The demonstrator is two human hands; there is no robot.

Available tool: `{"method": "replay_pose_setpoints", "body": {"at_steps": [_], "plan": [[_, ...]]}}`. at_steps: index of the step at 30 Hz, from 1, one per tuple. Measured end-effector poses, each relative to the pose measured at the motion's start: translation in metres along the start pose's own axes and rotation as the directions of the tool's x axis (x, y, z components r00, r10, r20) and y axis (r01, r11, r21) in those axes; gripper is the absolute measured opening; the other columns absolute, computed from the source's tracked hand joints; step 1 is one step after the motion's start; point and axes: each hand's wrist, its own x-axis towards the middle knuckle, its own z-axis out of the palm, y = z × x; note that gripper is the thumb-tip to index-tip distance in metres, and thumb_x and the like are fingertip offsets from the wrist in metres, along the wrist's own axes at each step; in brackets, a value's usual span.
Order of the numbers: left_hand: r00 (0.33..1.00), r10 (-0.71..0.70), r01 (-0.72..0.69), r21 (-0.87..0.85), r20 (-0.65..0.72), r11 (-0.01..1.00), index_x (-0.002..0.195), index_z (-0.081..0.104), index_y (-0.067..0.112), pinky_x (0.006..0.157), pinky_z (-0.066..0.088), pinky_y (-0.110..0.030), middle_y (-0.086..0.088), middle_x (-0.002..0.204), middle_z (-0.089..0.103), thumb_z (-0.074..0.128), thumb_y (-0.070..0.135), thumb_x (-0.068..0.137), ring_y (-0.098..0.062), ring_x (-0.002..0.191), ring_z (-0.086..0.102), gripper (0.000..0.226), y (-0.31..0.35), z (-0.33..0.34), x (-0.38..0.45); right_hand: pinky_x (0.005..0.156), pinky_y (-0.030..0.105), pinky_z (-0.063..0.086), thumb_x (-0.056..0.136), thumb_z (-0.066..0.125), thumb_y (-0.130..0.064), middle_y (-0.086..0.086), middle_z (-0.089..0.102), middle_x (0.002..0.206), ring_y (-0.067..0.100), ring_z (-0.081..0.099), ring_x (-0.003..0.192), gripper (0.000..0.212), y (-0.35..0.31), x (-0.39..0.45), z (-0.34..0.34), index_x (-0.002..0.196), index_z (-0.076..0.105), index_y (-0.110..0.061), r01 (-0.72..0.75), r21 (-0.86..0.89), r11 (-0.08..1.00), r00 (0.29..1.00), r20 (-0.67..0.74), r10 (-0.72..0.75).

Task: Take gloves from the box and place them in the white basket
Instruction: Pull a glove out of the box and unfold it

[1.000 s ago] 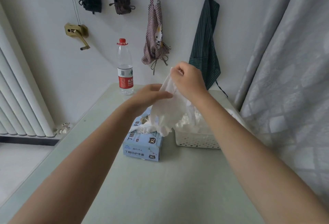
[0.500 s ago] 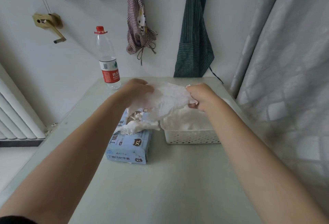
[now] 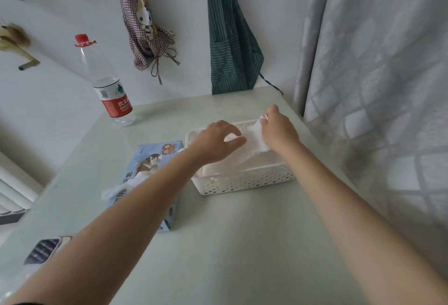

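The left forearm lies across the glove box (image 3: 155,159), hiding its near half and most of the opening, so only the printed far end and a bit of the near corner show. A crumpled white glove (image 3: 114,189) pokes out from under that arm at the box's left edge; whether it is one glove or several I cannot tell. The pile already in the white basket (image 3: 244,181) is a pale blur, impossible to count. At the lower left a dark ridged object (image 3: 43,251) is cut off and unclear.

One box, one basket, one water bottle (image 3: 106,84), all on the pale green worktop (image 3: 242,244); box and basket stand just beside each other. Two aprons hang on the wall behind, a checked one (image 3: 145,35) and a green striped one (image 3: 230,45).

Both arms reach forward over the basket. The right hand (image 3: 278,130) has its grip pinched on the far end of a white glove (image 3: 254,138), knuckles up. The left hand (image 3: 218,142) hovers at the glove's other end, fingers spread and loosely bent, thumb towards the right hand; its grip looks apart, and whether it touches the glove is hard to make out. The glove is stretched low over the basket's contents.
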Motion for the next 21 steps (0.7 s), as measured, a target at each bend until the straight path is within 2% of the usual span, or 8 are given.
{"method": "replay_pose_setpoints", "body": {"at_steps": [3,6,9,11,13,16,18,21], "plan": [[0.975,-0.092,0.057,0.167,0.205,0.984,0.144,0.039,0.035,0.117,0.023,-0.05,0.005,0.155,0.034,0.039,0.068,0.091,-0.02,0.144,0.028,0.063,0.006,0.026,0.001,0.06,0.035,0.036,0.099,0.039,-0.006,0.017,0.063,0.104,0.033,0.058,0.084,0.023,0.009,-0.001,0.0,0.122,0.039,-0.005,0.043,-0.246,0.968,0.997,-0.046,-0.056],[0.942,-0.153,0.079,0.244,0.3,0.967,0.152,0.022,0.038,0.118,0.016,-0.053,0.008,0.162,0.02,0.036,0.078,0.085,-0.02,0.149,0.017,0.079,-0.001,0.038,0.004,0.048,0.03,0.028,0.095,0.043,-0.001,0.014,0.064,0.097,0.028,0.052,0.07,0.03,0.02,-0.004,0.001,0.124,0.037,-0.005,0.075,-0.388,0.919,0.995,-0.032,-0.095],[0.948,-0.123,0.05,0.244,0.293,0.969,0.152,0.022,0.037,0.119,0.017,-0.053,0.008,0.161,0.02,0.047,0.08,0.08,-0.02,0.149,0.017,0.087,0.0,0.032,0.004,0.059,0.032,0.035,0.096,0.052,-0.012,0.014,0.061,0.107,0.031,0.061,0.089,0.031,0.021,-0.005,0.004,0.123,0.039,-0.006,0.113,-0.406,0.907,0.99,-0.03,-0.137],[0.958,-0.094,0.044,0.186,0.27,0.982,0.151,0.027,0.036,0.118,0.02,-0.052,0.005,0.16,0.024,0.054,0.077,0.078,-0.022,0.147,0.02,0.088,0.005,0.021,0.003,0.069,0.035,0.035,0.095,0.054,-0.019,0.014,0.056,0.114,0.031,0.057,0.101,0.03,0.013,-0.004,0.002,0.12,0.043,-0.007,0.136,-0.424,0.896,0.982,-0.06,-0.178],[0.977,-0.074,0.055,0.1,0.198,0.993,0.146,0.039,0.034,0.115,0.028,-0.05,0.003,0.154,0.035,0.058,0.074,0.077,-0.022,0.142,0.03,0.082,0.005,0.006,0.001,0.07,0.035,0.033,0.096,0.052,-0.021,0.014,0.054,0.114,0.031,0.054,0.102,0.025,0.002,-0.005,-0.002,0.115,0.047,-0.007,0.161,-0.422,0.892,0.969,-0.105,-0.225],[0.996,-0.051,0.054,0.047,-0.071,0.997,0.118,0.064,0.03,0.101,0.044,-0.042,0.001,0.127,0.06,0.057,0.062,0.087,-0.019,0.117,0.053,0.045,-0.007,-0.019,-0.011,0.07,0.035,0.035,0.096,0.047,-0.019,0.012,0.055,0.107,0.03,0.055,0.094,0.018,-0.021,-0.009,0.002,0.107,0.054,-0.007,0.257,-0.316,0.913,0.951,-0.085,-0.297],[0.97,-0.14,0.139,-0.017,-0.199,0.99,0.099,0.071,0.023,0.087,0.052,-0.038,0.001,0.106,0.066,0.058,0.046,0.092,-0.019,0.097,0.061,0.027,-0.02,-0.042,-0.023,0.071,0.035,0.04,0.095,0.046,-0.019,0.008,0.056,0.099,0.027,0.056,0.086,0.014,-0.039,-0.015,0.011,0.098,0.056,-0.009,0.332,-0.187,0.924,0.939,-0.022,-0.342],[0.928,-0.314,0.307,-0.066,-0.199,0.949,0.089,0.072,0.011,0.078,0.056,-0.037,-0.004,0.091,0.07,0.057,0.03,0.091,-0.025,0.083,0.065,0.024,-0.041,-0.072,-0.045,0.073,0.034,0.047,0.093,0.052,-0.02,0.001,0.06,0.091,0.023,0.058,0.083,0.011,-0.072,-0.027,0.031,0.089,0.06,-0.014,0.411,0.018,0.912,0.905,0.115,-0.41]]}}
